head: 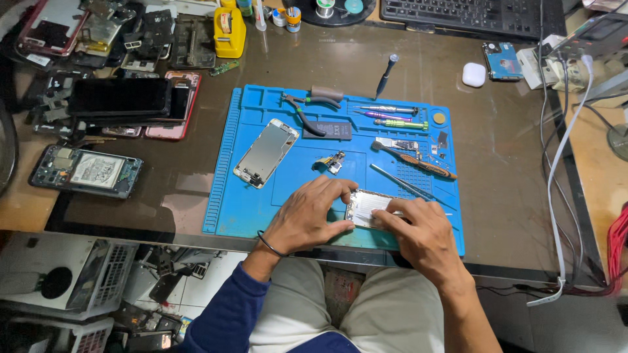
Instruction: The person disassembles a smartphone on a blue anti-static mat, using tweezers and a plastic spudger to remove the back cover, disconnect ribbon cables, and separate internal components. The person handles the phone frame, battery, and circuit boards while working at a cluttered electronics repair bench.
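Phone body [367, 208], opened, lies on the blue mat [226, 196] at the table's near edge. Left hand [307, 216] clamps its end; right hand [418, 232] fingers press inside, apparently working a part loose. Steady, gentle prying seems called for.

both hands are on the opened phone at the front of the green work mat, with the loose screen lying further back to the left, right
Not quite: the work mat is blue, not green, as the head view shows. Both the left hand and right hand are on the opened phone, and the loose screen lies back left.
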